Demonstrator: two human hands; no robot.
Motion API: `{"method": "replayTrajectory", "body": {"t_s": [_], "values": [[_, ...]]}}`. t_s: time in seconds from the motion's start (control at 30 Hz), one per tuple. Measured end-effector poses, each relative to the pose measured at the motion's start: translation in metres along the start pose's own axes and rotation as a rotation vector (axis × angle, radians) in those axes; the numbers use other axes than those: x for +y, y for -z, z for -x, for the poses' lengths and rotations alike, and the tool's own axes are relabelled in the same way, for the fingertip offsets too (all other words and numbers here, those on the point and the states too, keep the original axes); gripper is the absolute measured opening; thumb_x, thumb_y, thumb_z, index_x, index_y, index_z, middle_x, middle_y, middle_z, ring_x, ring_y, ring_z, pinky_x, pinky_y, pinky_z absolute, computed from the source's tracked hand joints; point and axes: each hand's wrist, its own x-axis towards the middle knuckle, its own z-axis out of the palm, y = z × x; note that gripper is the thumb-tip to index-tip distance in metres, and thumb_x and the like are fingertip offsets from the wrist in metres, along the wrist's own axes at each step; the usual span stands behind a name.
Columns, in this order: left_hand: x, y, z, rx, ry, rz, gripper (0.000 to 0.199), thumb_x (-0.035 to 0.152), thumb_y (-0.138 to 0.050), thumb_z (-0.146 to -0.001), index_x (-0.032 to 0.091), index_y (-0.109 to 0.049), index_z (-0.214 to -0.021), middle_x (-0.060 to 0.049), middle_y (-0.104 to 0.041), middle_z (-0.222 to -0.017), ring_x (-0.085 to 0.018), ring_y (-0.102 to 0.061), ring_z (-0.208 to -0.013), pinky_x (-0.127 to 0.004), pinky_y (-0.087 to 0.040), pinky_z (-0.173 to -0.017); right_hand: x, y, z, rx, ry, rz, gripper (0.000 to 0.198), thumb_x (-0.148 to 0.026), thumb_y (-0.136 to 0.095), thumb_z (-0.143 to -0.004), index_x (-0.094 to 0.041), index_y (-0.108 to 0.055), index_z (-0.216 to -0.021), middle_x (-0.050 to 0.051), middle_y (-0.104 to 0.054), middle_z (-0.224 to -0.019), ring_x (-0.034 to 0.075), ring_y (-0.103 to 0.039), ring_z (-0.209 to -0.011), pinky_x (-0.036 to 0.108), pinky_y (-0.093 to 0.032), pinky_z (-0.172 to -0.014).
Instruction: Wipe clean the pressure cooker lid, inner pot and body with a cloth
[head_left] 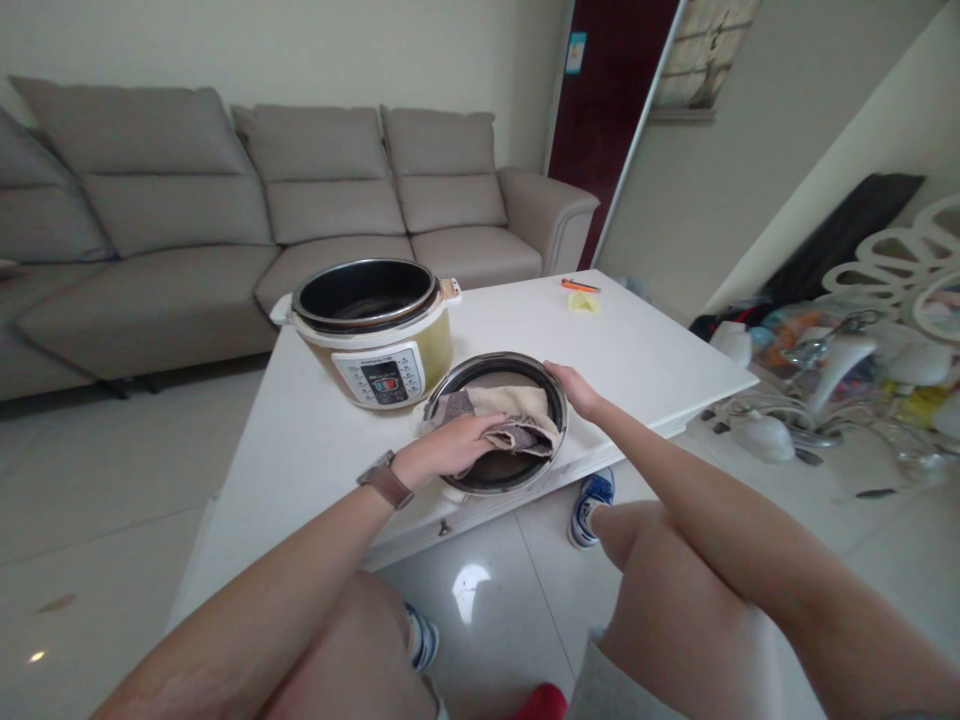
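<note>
A round lid point(504, 472), its dark inner side facing up, lies at the near edge of the white table. Inside it is a folded beige and grey cloth point(514, 402). My left hand point(459, 445), with a brown-strapped watch at the wrist, presses on this cloth, fingers closed over it. At the lid's right rim, my right hand point(574, 388) grips the edge; some of its fingers are hidden. Just behind and to the left stands an electric pressure cooker point(436, 350), uncovered, showing a dark inner pot point(367, 290) and a front control panel.
The white table point(517, 315) carries an orange utility knife point(580, 286) and a yellow paper piece point(583, 303) near its far right corner. A grey sofa point(322, 205) stands behind. Bags and white lamp parts point(765, 437) clutter the floor at right.
</note>
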Motion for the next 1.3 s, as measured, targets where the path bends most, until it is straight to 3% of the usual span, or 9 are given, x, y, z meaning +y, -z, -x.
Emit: {"method": "replayTrajectory", "body": {"t_s": [0.23,0.47,0.6,0.7,0.77,0.83,1.0,1.07,1.3], "values": [[0.008,0.014,0.004,-0.027,0.101,0.213,0.036,0.03,-0.059,-0.081,0.022,-0.076,-0.111,-0.004,-0.076,-0.123,-0.027,-0.066,-0.118,-0.033,-0.046,-0.109,-0.003,0.001,0.0,0.045,0.042,0.066,0.046,-0.063,-0.065,-0.079,-0.02,-0.079,-0.083,0.004,-0.08,-0.097,0.028,-0.066,-0.104,0.04,-0.046,-0.102],[-0.019,0.023,-0.001,0.605,0.304,0.581,0.034,0.038,-0.063,-0.074,0.015,-0.075,-0.095,-0.007,-0.078,-0.099,-0.032,-0.07,-0.103,-0.044,-0.054,-0.097,-0.003,0.003,0.001,0.004,0.026,0.052,0.049,-0.065,-0.06,-0.085,-0.021,-0.08,-0.093,0.004,-0.081,-0.105,0.028,-0.067,-0.108,0.042,-0.043,-0.108],[-0.027,0.03,-0.006,1.037,0.208,0.513,0.031,0.036,-0.063,-0.078,0.016,-0.074,-0.099,-0.007,-0.077,-0.104,-0.031,-0.067,-0.109,-0.045,-0.05,-0.106,0.0,0.004,-0.001,0.024,0.051,0.107,0.054,-0.069,-0.055,-0.087,-0.019,-0.077,-0.086,0.003,-0.08,-0.099,0.029,-0.066,-0.108,0.041,-0.043,-0.108],[-0.021,0.033,-0.006,1.173,0.074,0.357,0.032,0.033,-0.059,-0.087,0.017,-0.072,-0.11,-0.008,-0.076,-0.117,-0.028,-0.065,-0.118,-0.041,-0.045,-0.112,0.002,0.005,-0.003,0.021,0.075,0.126,0.056,-0.071,-0.052,-0.088,-0.02,-0.075,-0.083,0.003,-0.079,-0.094,0.029,-0.065,-0.107,0.04,-0.042,-0.107],[-0.015,0.031,-0.007,1.143,0.026,0.244,0.032,0.031,-0.057,-0.091,0.017,-0.07,-0.116,-0.008,-0.075,-0.12,-0.026,-0.066,-0.117,-0.039,-0.045,-0.112,0.004,0.005,-0.005,0.008,0.083,0.115,0.057,-0.071,-0.051,-0.089,-0.02,-0.075,-0.084,0.003,-0.079,-0.093,0.029,-0.065,-0.107,0.04,-0.041,-0.108],[-0.011,0.026,-0.007,1.012,0.022,0.15,0.034,0.029,-0.055,-0.093,0.017,-0.067,-0.123,-0.009,-0.075,-0.119,-0.026,-0.068,-0.114,-0.038,-0.048,-0.108,0.006,0.005,-0.006,0.015,0.082,0.109,0.056,-0.07,-0.051,-0.089,-0.019,-0.076,-0.085,0.003,-0.079,-0.095,0.029,-0.066,-0.108,0.04,-0.041,-0.109],[-0.01,0.005,-0.009,0.357,0.031,-0.04,0.034,0.028,-0.053,-0.094,0.018,-0.068,-0.123,-0.01,-0.077,-0.109,-0.028,-0.072,-0.105,-0.037,-0.052,-0.098,0.01,0.005,-0.007,0.013,0.0,0.023,0.054,-0.069,-0.055,-0.087,-0.02,-0.077,-0.09,0.004,-0.08,-0.099,0.028,-0.068,-0.105,0.041,-0.044,-0.107],[-0.011,-0.002,-0.009,0.169,-0.009,-0.083,0.033,0.027,-0.051,-0.095,0.019,-0.069,-0.122,-0.01,-0.077,-0.111,-0.029,-0.072,-0.107,-0.038,-0.051,-0.098,0.01,0.004,-0.007,-0.008,-0.017,-0.027,0.052,-0.068,-0.058,-0.085,-0.02,-0.078,-0.091,0.004,-0.081,-0.1,0.028,-0.069,-0.103,0.042,-0.046,-0.105],[-0.003,-0.005,-0.009,0.024,-0.116,0.146,0.044,0.024,-0.052,-0.09,0.021,-0.067,-0.131,-0.007,-0.067,-0.14,-0.026,-0.06,-0.131,-0.038,-0.038,-0.118,0.006,0.003,-0.006,0.005,0.028,0.0,0.049,-0.067,-0.065,-0.08,-0.02,-0.08,-0.088,0.004,-0.081,-0.1,0.031,-0.068,-0.106,0.046,-0.046,-0.107]]}}
